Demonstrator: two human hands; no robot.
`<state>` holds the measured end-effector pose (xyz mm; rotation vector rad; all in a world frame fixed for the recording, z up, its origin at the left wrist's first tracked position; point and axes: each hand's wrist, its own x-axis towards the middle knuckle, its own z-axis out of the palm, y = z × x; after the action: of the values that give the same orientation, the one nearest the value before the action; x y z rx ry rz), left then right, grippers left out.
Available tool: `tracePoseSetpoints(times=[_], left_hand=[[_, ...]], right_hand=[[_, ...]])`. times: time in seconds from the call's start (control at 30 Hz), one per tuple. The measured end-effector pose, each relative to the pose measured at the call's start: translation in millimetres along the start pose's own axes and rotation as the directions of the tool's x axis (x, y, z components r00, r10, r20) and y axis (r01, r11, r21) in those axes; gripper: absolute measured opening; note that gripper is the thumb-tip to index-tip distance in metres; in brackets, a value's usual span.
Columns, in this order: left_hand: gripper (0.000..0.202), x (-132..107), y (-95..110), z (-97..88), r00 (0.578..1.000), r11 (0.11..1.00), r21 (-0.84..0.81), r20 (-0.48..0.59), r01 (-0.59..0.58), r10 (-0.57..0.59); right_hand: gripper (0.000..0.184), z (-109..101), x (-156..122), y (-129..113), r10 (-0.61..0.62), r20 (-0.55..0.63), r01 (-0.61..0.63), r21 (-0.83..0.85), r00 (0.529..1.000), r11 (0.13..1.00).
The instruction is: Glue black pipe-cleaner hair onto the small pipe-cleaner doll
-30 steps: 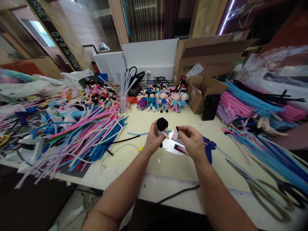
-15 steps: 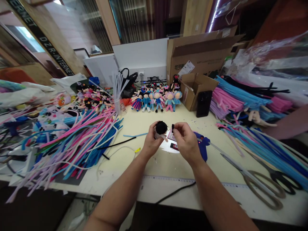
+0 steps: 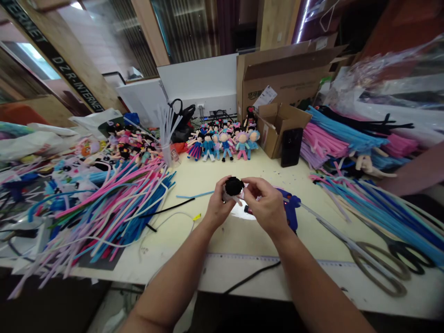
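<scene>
Black-haired doll point(image 3: 234, 186) gripped in curled left hand point(image 3: 218, 206); right hand point(image 3: 265, 203) nearly closed beside doll's head, contents cannot be told.

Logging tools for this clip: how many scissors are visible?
2: brown-handled scissors at front right, and black-handled scissors just right of them. Others may be hidden under piled materials.

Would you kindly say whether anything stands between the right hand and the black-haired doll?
Nothing visible: the right hand is close beside the doll in the left hand, though contact is unclear. The blue glue gun lies off to the right.
</scene>
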<state>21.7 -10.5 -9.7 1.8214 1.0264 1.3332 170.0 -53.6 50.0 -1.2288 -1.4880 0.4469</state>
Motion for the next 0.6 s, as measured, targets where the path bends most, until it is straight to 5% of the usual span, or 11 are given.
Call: tracePoseSetpoints(times=[0.6], left_hand=[[0.063, -0.6, 3.8, 0.1, 0.999, 0.999, -0.036, 0.021, 0.034, -0.033]], right_hand=[[0.021, 1.3, 0.6, 0.0, -0.032, 0.004, 0.032, -0.063, 0.999, 0.997]])
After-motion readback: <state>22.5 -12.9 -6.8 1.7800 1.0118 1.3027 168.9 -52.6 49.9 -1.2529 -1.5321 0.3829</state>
